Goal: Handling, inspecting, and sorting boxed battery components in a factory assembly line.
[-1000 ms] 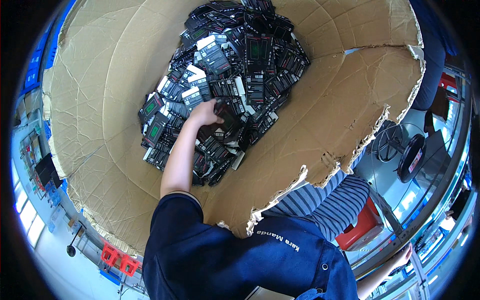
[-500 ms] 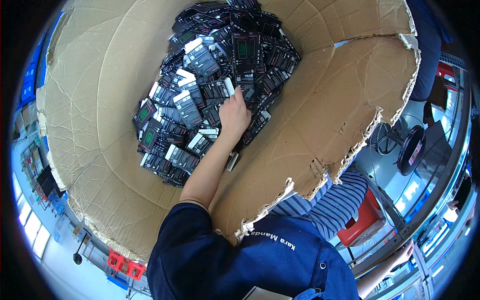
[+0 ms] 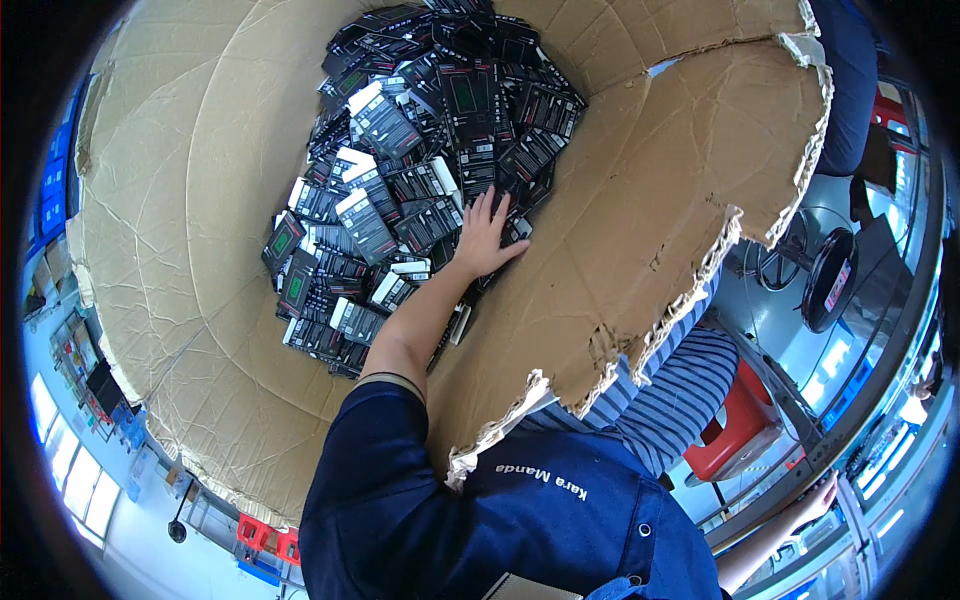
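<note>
A heap of small black packs (image 3: 420,180) with white and green labels fills the bottom of a big cardboard box (image 3: 190,250). My left hand (image 3: 484,236) reaches down into it, fingers spread, palm flat on the packs at the heap's right edge, next to the bare cardboard floor. It grips nothing. My bare forearm (image 3: 420,320) runs back to a navy sleeve (image 3: 370,470). At the lower right, my right hand (image 3: 822,493) rests on a metal rail outside the box. It is too small to read its fingers.
A torn cardboard flap (image 3: 680,200) hangs over the box's right side. Beside me stands a person in a blue-and-white striped shirt (image 3: 680,400). A red stool (image 3: 740,430) and a black floor fan (image 3: 825,275) sit on the floor at the right.
My left hand has moved from the heap's middle to its right edge and has flattened out with the fingers spread. The view has shifted closer to the box.
</note>
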The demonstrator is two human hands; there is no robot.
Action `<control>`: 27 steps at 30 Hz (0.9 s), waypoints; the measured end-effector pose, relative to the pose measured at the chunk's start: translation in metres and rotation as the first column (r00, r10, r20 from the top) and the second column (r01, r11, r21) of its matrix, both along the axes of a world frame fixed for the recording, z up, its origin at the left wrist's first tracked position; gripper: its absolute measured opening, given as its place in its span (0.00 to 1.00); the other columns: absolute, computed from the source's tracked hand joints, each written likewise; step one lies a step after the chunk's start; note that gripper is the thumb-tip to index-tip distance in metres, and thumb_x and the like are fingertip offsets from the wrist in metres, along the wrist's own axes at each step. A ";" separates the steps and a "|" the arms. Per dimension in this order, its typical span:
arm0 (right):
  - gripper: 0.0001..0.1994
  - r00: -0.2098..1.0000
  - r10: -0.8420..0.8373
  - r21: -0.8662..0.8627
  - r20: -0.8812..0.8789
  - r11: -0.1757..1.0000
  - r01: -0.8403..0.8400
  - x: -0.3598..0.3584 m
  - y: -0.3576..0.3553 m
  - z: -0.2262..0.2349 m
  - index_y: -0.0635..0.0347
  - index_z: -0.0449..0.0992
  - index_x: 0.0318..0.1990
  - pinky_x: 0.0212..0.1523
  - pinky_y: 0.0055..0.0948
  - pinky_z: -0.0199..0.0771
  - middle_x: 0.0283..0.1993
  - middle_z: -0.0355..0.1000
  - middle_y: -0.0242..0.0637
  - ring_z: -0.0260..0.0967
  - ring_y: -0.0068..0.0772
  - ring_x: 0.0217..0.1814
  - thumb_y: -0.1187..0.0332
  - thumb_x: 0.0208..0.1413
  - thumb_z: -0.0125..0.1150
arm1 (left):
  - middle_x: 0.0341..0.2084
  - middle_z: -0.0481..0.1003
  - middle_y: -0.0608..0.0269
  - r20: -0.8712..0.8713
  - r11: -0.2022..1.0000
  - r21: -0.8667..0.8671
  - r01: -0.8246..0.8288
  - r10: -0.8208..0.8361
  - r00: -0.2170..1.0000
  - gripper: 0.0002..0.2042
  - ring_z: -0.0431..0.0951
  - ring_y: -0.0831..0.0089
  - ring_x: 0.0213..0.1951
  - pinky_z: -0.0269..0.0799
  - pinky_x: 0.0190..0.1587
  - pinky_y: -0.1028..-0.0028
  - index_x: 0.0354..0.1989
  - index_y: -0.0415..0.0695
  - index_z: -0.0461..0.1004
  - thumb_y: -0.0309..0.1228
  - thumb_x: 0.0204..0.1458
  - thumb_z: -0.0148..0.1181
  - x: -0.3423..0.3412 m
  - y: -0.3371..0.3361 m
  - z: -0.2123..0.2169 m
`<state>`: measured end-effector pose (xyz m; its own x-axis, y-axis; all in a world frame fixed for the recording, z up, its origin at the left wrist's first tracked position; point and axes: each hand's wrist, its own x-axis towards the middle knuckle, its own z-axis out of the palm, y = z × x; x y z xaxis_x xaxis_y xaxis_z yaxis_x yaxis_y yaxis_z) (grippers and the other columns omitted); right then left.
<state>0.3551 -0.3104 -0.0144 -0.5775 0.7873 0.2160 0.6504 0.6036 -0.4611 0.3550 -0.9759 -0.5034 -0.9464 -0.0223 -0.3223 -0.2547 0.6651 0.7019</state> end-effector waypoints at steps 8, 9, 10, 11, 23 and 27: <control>0.16 0.998 -0.052 -0.004 -0.045 0.999 0.052 0.006 0.030 0.006 0.57 0.81 0.46 0.34 0.22 0.74 0.38 0.77 0.32 0.72 0.22 0.35 0.57 0.57 0.68 | 0.68 0.53 0.39 -0.027 0.966 -0.214 0.144 -0.154 0.988 0.47 0.63 0.43 0.62 0.62 0.62 0.48 0.73 0.48 0.47 0.39 0.44 0.66 -0.006 0.014 0.012; 0.16 0.998 -0.052 -0.004 -0.040 0.999 0.052 0.005 0.024 0.006 0.57 0.81 0.46 0.34 0.22 0.74 0.38 0.77 0.32 0.72 0.22 0.35 0.57 0.57 0.68 | 0.68 0.53 0.39 0.065 0.955 -0.283 0.089 -0.074 0.995 0.46 0.65 0.44 0.62 0.64 0.60 0.48 0.73 0.52 0.46 0.36 0.44 0.66 -0.012 0.022 0.011; 0.16 0.998 -0.056 -0.004 -0.036 0.998 0.056 0.001 0.014 0.005 0.58 0.81 0.46 0.34 0.22 0.73 0.38 0.77 0.32 0.71 0.22 0.35 0.57 0.58 0.67 | 0.68 0.53 0.40 0.149 0.934 -0.356 0.043 0.012 0.989 0.47 0.66 0.46 0.61 0.66 0.59 0.49 0.74 0.56 0.45 0.32 0.44 0.66 -0.019 0.029 0.009; 0.16 0.998 -0.061 -0.004 -0.035 0.998 0.061 -0.002 0.005 0.003 0.58 0.81 0.46 0.34 0.22 0.72 0.38 0.77 0.32 0.71 0.22 0.35 0.56 0.58 0.67 | 0.65 0.59 0.42 0.188 0.925 -0.373 -0.079 0.159 0.969 0.47 0.69 0.46 0.59 0.68 0.56 0.49 0.74 0.60 0.45 0.29 0.44 0.65 -0.026 0.035 0.004; 0.18 0.999 0.028 0.094 -0.039 0.995 -0.024 -0.007 -0.022 0.000 0.58 0.80 0.46 0.37 0.23 0.71 0.39 0.77 0.32 0.69 0.21 0.38 0.54 0.59 0.66 | 0.57 0.67 0.47 0.221 0.905 -0.339 -0.257 0.342 0.913 0.47 0.76 0.49 0.50 0.77 0.48 0.57 0.72 0.50 0.47 0.31 0.42 0.68 -0.029 -0.007 0.014; 0.18 0.997 0.019 0.094 -0.077 0.996 -0.011 -0.004 -0.016 -0.002 0.58 0.80 0.46 0.37 0.24 0.71 0.39 0.77 0.32 0.69 0.22 0.38 0.53 0.59 0.66 | 0.61 0.63 0.46 0.246 0.956 -0.265 -0.128 0.195 0.949 0.49 0.73 0.47 0.54 0.73 0.54 0.54 0.74 0.54 0.44 0.32 0.42 0.68 -0.024 0.028 0.010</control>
